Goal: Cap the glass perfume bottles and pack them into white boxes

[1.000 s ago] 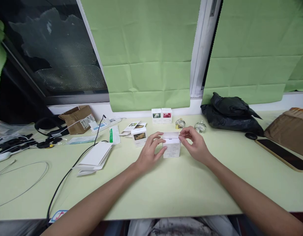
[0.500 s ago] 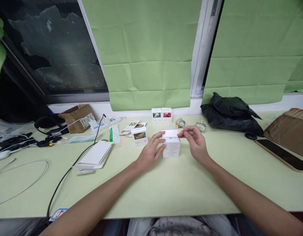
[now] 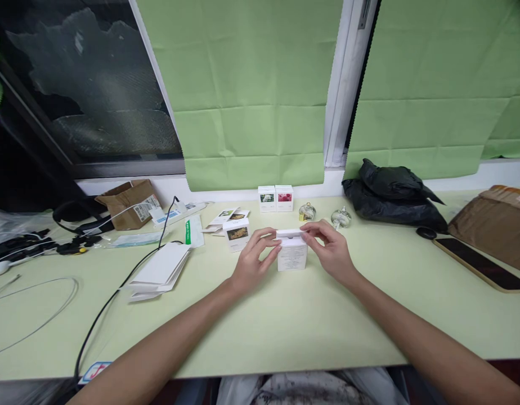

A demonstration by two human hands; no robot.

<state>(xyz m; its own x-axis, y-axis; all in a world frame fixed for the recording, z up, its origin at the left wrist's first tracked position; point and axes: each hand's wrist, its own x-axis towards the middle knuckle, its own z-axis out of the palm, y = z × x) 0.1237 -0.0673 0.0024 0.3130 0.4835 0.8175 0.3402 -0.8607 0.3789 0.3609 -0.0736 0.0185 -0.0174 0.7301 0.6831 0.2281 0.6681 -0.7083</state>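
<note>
Upright on the table in front of me stands a small white carton (image 3: 292, 257) with fine print on its near side. Its top flap is tilted, partly folded down over the opening. My left hand (image 3: 252, 260) grips the carton's upper left side, fingers bent against it. At the upper right corner, my right hand (image 3: 332, 251) pinches the flap between thumb and fingers. Left of the carton is another white box (image 3: 237, 235) with a yellowish flower picture. Two round glass bottles (image 3: 307, 212) (image 3: 340, 217) stand behind my right hand.
Two flower-picture boxes (image 3: 267, 199) (image 3: 284, 199) stand at the back. Flattened white cartons (image 3: 161, 267), a black cable (image 3: 112, 298) and an opened cardboard box (image 3: 129, 205) lie left. A black plastic bag (image 3: 393, 197), a phone (image 3: 475, 264) and a brown parcel (image 3: 494, 225) are right.
The carton's flap has swung down from nearly upright to a flatter angle. My right hand has moved slightly left, its fingers now on the flap's corner. The view has shifted slightly.
</note>
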